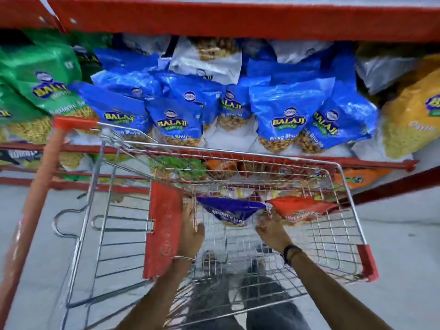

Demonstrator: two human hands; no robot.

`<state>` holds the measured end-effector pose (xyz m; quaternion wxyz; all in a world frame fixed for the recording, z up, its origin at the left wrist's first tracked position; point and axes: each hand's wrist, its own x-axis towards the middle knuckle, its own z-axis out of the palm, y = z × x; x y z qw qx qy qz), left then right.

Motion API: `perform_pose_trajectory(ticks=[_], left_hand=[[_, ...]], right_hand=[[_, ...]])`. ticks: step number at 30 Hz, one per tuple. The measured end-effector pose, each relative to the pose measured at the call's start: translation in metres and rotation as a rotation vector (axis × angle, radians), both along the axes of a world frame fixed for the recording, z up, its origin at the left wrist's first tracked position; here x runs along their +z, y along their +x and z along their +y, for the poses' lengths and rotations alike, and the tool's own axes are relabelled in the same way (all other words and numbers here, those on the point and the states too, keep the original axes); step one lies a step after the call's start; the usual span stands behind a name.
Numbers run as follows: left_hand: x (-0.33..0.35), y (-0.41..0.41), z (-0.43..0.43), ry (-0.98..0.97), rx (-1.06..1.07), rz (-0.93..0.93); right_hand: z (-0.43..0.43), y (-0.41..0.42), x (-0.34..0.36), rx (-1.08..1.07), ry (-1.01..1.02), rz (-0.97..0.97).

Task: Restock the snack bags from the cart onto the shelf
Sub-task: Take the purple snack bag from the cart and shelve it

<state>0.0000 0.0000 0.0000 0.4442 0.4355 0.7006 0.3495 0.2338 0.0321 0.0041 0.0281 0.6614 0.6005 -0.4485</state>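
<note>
In the wire cart (352,210) lie a dark purple snack bag (231,210) and a red snack bag (302,208), with more bags under them. My right hand (271,232) is down in the basket. Its fingers are curled on the spot where the two bags' corners meet. My left hand (190,232) is stretched out flat beside the cart's red flap (164,229), fingertips close to the purple bag's left corner and holding nothing. Straight ahead, the shelf (238,20) carries blue Balaji bags (278,120) in a crowded row.
Green bags (40,77) fill the shelf's left side and yellow bags (412,115) its right. Orange bags (359,178) and green ones sit on a lower shelf behind the cart. The orange cart handle (40,186) rises at left. My legs show through the basket floor.
</note>
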Motion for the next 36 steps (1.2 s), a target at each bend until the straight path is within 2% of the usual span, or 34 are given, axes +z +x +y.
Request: perform_pose_trajectory(ticks=[3, 7, 11, 15, 18, 22, 27, 30, 33, 36], left_hand=[[-0.028, 0.004, 0.009, -0.132, 0.030, -0.014], [-0.057, 0.007, 0.025, -0.258, 0.011, -0.070], [-0.098, 0.001, 0.033, -0.255, 0.038, -0.091], [-0.087, 0.003, 0.044, -0.305, 0.077, -0.075], [-0.082, 0.001, 0.048, -0.214, 0.065, -0.037], [-0.075, -0.015, 0.046, -0.184, 0.124, -0.079], [0.007, -0.021, 0.049, -0.071, 0.129, -0.071], [0.056, -0.022, 0.050, 0.120, 0.154, -0.130], [0.105, -0.023, 0.057, 0.218, 0.219, -0.168], [0.169, -0.016, 0.068, 0.343, 0.221, -0.233]], right_hand=[[0.012, -0.012, -0.015, -0.107, -0.050, 0.054], [0.022, -0.024, -0.040, -0.292, 0.021, 0.076], [0.017, -0.024, -0.063, -0.427, 0.052, 0.065], [0.017, -0.029, -0.066, -0.471, 0.181, 0.032], [0.016, -0.037, -0.059, -0.472, 0.294, 0.062], [0.010, -0.048, -0.032, -0.494, 0.417, 0.137], [-0.002, -0.055, 0.026, -0.523, 0.503, 0.223], [-0.005, -0.056, 0.073, -0.500, 0.629, 0.311], [0.001, -0.053, 0.122, -0.518, 0.757, 0.423], [0.018, -0.045, 0.169, -0.556, 0.800, 0.535]])
